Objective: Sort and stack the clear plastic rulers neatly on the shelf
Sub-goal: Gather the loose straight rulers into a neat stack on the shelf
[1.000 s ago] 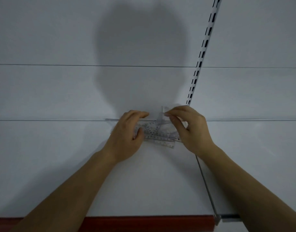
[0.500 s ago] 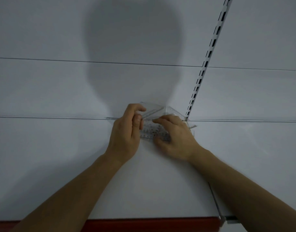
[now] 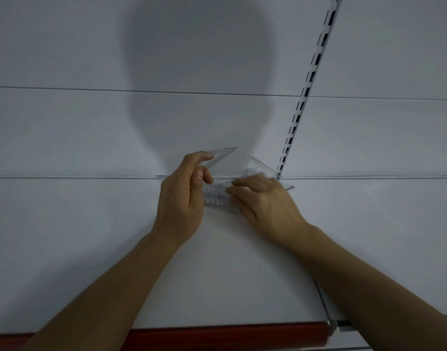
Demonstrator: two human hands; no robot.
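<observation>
Item: clear plastic triangular set square point(image 3: 217, 158), transparent, with fine printed graduations along its edge; one long point aims toward the shelf's back wall. It is raised off the shelf, pinched between thumb and fingers of the left hand point(image 3: 181, 196) at its near end.

Item: loose pile of clear plastic rulers point(image 3: 217, 197), see-through with dark scale marks, lying flat and overlapping at the back edge of the white shelf surface point(image 3: 90, 249), between the two hands. How many lie there cannot be told.

Item: second clear plastic triangle point(image 3: 261, 168), leaning at the back edge beside the foot of the white slotted upright rail point(image 3: 303, 97).

The right hand point(image 3: 265, 206) lies palm down over the right end of the pile, fingers extended and resting on the rulers; somewhat blurred.

Carrier: the shelf has a dark red front strip point(image 3: 230, 333) along its near edge.
</observation>
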